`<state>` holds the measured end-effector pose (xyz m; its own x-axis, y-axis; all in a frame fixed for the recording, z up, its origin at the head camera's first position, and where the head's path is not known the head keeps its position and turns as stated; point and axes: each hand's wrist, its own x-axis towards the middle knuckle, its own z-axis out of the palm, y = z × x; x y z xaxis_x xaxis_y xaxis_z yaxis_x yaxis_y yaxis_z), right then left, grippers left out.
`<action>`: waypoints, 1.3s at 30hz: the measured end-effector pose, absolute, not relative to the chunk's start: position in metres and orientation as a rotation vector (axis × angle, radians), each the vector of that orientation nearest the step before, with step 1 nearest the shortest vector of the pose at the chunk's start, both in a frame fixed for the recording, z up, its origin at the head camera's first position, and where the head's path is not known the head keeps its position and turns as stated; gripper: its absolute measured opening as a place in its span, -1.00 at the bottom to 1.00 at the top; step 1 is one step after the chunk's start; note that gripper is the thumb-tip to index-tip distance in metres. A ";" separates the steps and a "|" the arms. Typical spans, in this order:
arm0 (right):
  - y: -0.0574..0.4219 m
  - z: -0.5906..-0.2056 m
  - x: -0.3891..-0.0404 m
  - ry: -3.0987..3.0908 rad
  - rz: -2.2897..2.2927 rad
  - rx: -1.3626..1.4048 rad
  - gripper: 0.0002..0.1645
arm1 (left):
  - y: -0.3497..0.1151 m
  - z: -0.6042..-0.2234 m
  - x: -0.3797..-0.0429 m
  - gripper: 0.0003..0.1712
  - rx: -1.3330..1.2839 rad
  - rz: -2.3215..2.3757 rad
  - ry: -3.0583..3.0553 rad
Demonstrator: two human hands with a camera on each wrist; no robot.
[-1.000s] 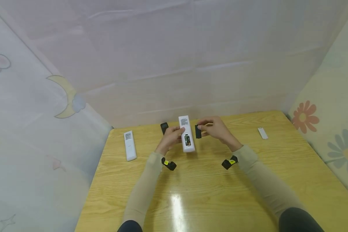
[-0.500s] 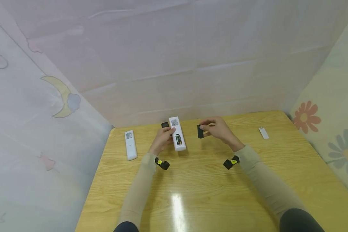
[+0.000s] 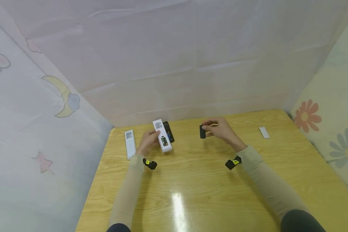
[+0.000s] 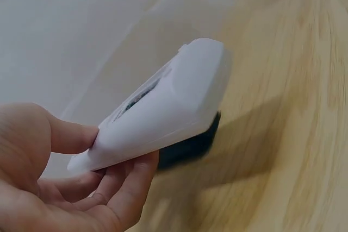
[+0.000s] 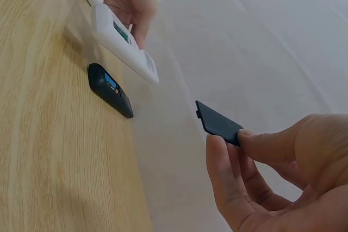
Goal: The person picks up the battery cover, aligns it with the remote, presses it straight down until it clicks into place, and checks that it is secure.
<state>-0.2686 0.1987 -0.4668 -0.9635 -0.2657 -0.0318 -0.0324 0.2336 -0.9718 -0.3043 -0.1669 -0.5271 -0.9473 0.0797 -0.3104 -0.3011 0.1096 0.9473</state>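
My left hand (image 3: 149, 140) grips a white remote control (image 4: 157, 107) by its side, thumb on its back face and fingers beneath. Its battery compartment (image 3: 164, 141) is uncovered, with batteries showing inside. The remote is held above the table. Beside and partly behind it, a black remote control (image 5: 111, 93) lies on the table, its own battery compartment uncovered with something blue in it. My right hand (image 3: 218, 129) pinches a flat black battery cover (image 5: 218, 123) between thumb and fingers, a small tab showing on one edge. The cover is in the air, right of both remotes.
A second white remote control (image 3: 130, 145) lies back-up at the table's left side. On the right of the wooden table (image 3: 208, 187) lies a small white battery cover (image 3: 264, 132). A cloth-covered wall (image 3: 174, 74) rises behind the table's far edge.
My left hand has carried the white remote leftward, uncovering the black remote that was partly hidden behind it. My right hand, with the black cover, has shifted slightly to the right.
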 end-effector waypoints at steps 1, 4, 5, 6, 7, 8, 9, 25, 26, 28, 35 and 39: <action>0.200 -0.467 -0.269 2.312 -1.807 -0.287 -0.65 | -0.170 -0.528 -0.305 -0.33 -0.231 1.902 2.116; 0.202 -0.468 -0.268 2.314 -1.800 -0.286 -0.65 | -0.179 -0.529 -0.305 -0.33 -0.289 1.824 2.196; 0.202 -0.468 -0.268 2.314 -1.800 -0.284 -0.65 | -0.182 -0.530 -0.305 -0.33 -0.307 1.797 2.225; 0.203 -0.468 -0.268 2.316 -1.796 -0.284 -0.65 | -0.184 -0.531 -0.306 -0.34 -0.329 1.779 2.239; 0.203 -0.468 -0.267 2.317 -1.796 -0.281 -0.65 | -0.186 -0.532 -0.306 -0.36 -0.348 1.764 2.253; 0.203 -0.468 -0.267 2.316 -1.797 -0.277 -0.65 | -0.188 -0.533 -0.306 -0.36 -0.368 1.746 2.266; 0.203 -0.468 -0.267 2.317 -1.796 -0.274 -0.65 | -0.190 -0.533 -0.306 -0.37 -0.383 1.733 2.273; 0.211 -0.468 -0.268 2.324 -1.797 -0.238 -0.66 | -0.204 -0.525 -0.314 -0.53 -0.339 1.174 2.655; 0.211 -0.468 -0.268 2.327 -1.796 -0.235 -0.66 | -0.203 -0.525 -0.314 -0.55 -0.328 1.127 2.685; 0.212 -0.466 -0.268 2.343 -1.783 -0.230 -0.66 | -0.203 -0.524 -0.315 -0.59 -0.319 1.050 2.724; 0.214 -0.466 -0.269 2.367 -1.765 -0.236 -0.67 | -0.193 -0.524 -0.318 -0.61 -0.300 0.893 2.866; 0.215 -0.465 -0.269 2.368 -1.770 -0.239 -0.68 | -0.183 -0.518 -0.319 -0.42 -0.245 0.963 2.884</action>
<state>-0.2689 0.2154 -0.4652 -0.9717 -0.2321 -0.0443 -0.0232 0.2803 -0.9596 -0.3189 -0.1829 -0.5181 -0.9829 -0.1228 -0.1371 -0.1806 0.7883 0.5882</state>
